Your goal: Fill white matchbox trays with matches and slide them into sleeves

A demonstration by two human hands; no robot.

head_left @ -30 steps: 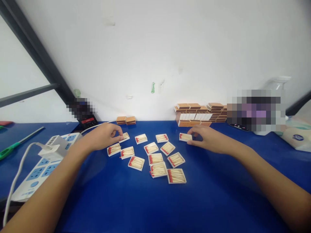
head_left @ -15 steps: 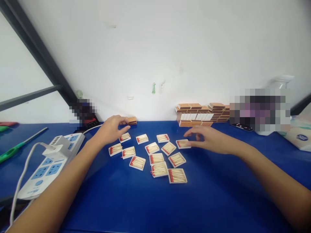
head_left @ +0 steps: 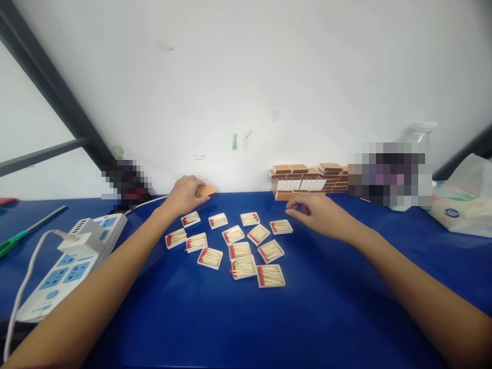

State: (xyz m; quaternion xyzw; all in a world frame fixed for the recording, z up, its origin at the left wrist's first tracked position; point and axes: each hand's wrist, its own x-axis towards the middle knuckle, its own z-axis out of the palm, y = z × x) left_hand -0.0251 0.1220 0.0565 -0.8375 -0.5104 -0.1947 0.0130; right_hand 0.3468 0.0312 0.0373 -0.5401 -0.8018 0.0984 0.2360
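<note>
Small orange box (head_left: pixel 205 190): lies at the far edge of the surface, against the foot of the wall, left of centre.
Left hand (head_left: pixel 184 195): reaches out to that box, with its fingers curled over the near end in what looks like a pinch (the grip itself is partly hidden by the knuckles).
Right hand (head_left: pixel 319 215): released and empty, fingers loosely spread, low over the surface just right of the nearest tray (head_left: pixel 281 226). I cannot tell whether the fingertips touch the cloth.
Open trays (head_left: pixel 239 250): a dozen or so white trays of red-tipped matches lie face up in loose rows between the two hands, some touching and some apart.
Stack of boxes (head_left: pixel 307 180): orange and white boxes are piled against the wall, beyond the right hand and well apart from the trays.
Progress, as I judge it: every tray in view lies uncovered and none sits inside an orange sleeve, so the covering has barely begun and nearly all of it is left.
Surface (head_left: pixel 246 318): blue, with bare cloth in front of the trays.
Left side: a white power strip (head_left: pixel 73 261) with its cable, and a green-handled tool (head_left: pixel 15 240) farther out.
Right side: a white plastic bag (head_left: pixel 461 210), cut off by the edge.
Hard to make out: two pixelated patches by the wall (one on each side), and whether a second box lies under the left hand.
</note>
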